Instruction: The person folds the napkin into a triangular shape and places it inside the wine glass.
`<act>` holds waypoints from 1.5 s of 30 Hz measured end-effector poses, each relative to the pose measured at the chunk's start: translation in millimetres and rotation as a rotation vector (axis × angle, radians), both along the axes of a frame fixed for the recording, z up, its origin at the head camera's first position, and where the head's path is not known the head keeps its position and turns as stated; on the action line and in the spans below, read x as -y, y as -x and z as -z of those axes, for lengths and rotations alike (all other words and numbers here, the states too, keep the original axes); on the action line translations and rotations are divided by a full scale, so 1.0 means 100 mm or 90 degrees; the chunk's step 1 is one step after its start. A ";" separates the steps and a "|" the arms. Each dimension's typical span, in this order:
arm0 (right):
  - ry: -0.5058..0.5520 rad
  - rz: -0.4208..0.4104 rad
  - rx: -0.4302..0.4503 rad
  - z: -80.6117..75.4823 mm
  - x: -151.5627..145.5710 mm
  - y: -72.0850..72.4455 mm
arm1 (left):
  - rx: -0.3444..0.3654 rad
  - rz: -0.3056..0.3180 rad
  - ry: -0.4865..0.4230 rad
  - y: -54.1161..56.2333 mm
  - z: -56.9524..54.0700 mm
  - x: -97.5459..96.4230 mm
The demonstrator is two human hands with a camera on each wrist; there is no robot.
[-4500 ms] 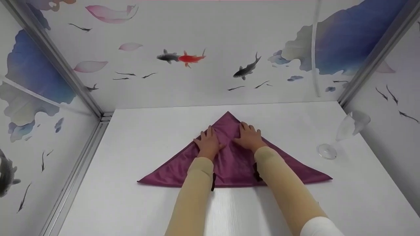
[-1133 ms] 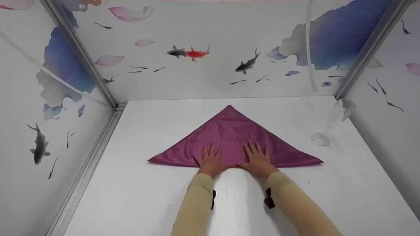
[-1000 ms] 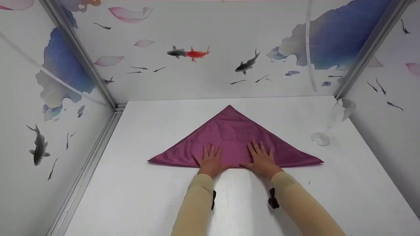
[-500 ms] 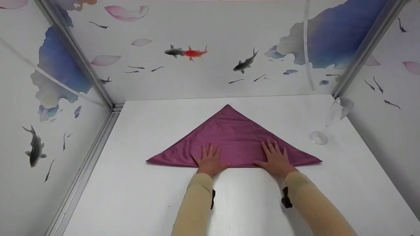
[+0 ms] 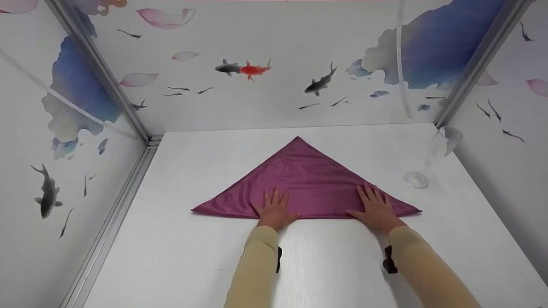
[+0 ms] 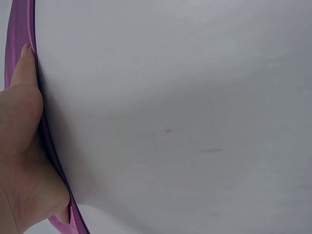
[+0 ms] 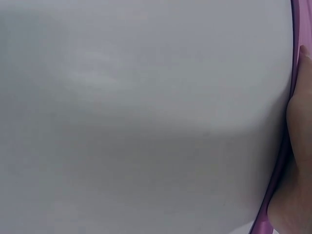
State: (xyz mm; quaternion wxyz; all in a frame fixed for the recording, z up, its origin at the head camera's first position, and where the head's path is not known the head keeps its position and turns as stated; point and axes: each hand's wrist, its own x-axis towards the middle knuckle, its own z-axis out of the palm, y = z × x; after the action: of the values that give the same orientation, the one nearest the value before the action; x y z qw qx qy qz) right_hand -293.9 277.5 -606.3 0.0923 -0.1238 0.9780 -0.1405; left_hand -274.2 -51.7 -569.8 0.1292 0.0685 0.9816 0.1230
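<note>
A purple cloth (image 5: 304,179) is lying on the white worktop (image 5: 192,167), forming a broad triangle. Its point is facing the back wall (image 5: 274,105); its long edge is running along the side nearest the person. Light creases are crossing the surface of the cloth.

The left hand (image 5: 276,213) is resting on the cloth at the long edge, slightly left of the middle. Its grip is lying apart — fingers straight and spread, palm down. The right hand (image 5: 376,211) is pressing on the cloth at the same edge, near the right corner. Its grip is also lying apart, with fingers spread. The thumbs are pointing toward each other, and a stretch of cloth is showing between the hands.

Both wrist views are showing the dark-trimmed edge of the cloth passing beside the hand, with the worktop filling most of the view.

Beige sleeves (image 5: 250,269) are covering both forearms, and a black fitting (image 5: 389,261) is showing at each wrist. A clear stemmed glass (image 5: 453,139) is standing on its foot at the far right — apart from the cloth. Painted fish (image 5: 254,69) are decorating the back wall.
</note>
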 end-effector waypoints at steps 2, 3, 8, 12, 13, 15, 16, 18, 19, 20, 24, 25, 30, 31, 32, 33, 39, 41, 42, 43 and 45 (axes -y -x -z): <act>0.004 -0.002 -0.004 0.00 -0.04 -0.01 | 0.000 -0.001 -0.002 0.00 0.01 0.01; 0.006 -0.004 -0.008 -0.01 -0.06 -0.01 | -0.001 -0.001 -0.006 0.00 0.02 0.01; 0.002 -0.019 -0.029 0.01 -0.20 -0.01 | -0.001 0.000 -0.016 0.03 0.05 0.00; 0.004 -0.029 -0.044 0.04 -0.28 -0.01 | 0.008 0.002 -0.015 0.04 0.08 0.01; 0.006 -0.032 -0.048 0.04 -0.29 -0.01 | 0.011 0.001 -0.011 0.05 0.08 0.01; 0.004 -0.032 -0.055 0.05 -0.29 0.00 | 0.015 -0.002 -0.008 0.06 0.09 0.02; 0.003 -0.030 -0.058 0.06 -0.29 -0.01 | 0.017 -0.004 -0.004 0.06 0.10 0.01; -0.002 -0.030 -0.065 0.06 -0.27 -0.01 | 0.019 -0.008 0.003 0.07 0.10 0.01; -0.008 -0.028 -0.068 0.06 -0.25 -0.01 | 0.020 -0.010 0.007 0.07 0.10 0.01; -0.011 -0.027 -0.072 0.05 -0.23 -0.01 | 0.020 -0.010 0.008 0.06 0.09 0.01; -0.026 -0.036 -0.083 0.01 -0.11 -0.02 | 0.010 -0.005 0.002 0.04 0.07 0.01; -0.027 -0.040 -0.084 -0.01 -0.06 -0.01 | 0.007 -0.004 0.002 0.03 0.07 0.01; -0.022 -0.064 -0.101 -0.06 0.15 -0.03 | -0.002 0.000 -0.005 0.02 0.06 -0.01; -0.018 -0.067 -0.107 -0.07 0.20 -0.03 | 0.000 0.002 -0.007 0.02 0.06 -0.01; -0.017 -0.071 -0.112 -0.07 0.24 -0.03 | 0.003 0.003 -0.008 0.03 0.05 -0.01; -0.014 -0.073 -0.115 -0.08 0.29 -0.04 | 0.003 0.004 -0.008 0.03 0.05 -0.01; -0.022 -0.096 -0.086 -0.11 0.62 -0.06 | 0.006 0.002 -0.006 0.02 0.05 0.00; -0.026 -0.105 -0.072 -0.13 0.72 -0.07 | 0.004 0.002 -0.009 0.01 0.04 0.01; -0.025 -0.107 -0.065 -0.14 0.77 -0.08 | 0.003 0.001 -0.009 0.01 0.04 0.01; -0.023 -0.109 -0.060 -0.15 0.81 -0.08 | 0.004 0.001 -0.007 0.01 0.04 0.01; -0.023 -0.114 -0.056 -0.16 0.90 -0.09 | 0.001 0.000 -0.003 0.00 0.04 0.01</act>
State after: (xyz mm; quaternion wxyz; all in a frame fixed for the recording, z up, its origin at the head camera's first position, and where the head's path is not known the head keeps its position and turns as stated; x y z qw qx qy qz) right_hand -285.1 187.7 -590.8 0.0639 -0.2148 0.9685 -0.1085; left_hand -274.6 -52.7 -573.8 0.1300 0.0691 0.9811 0.1254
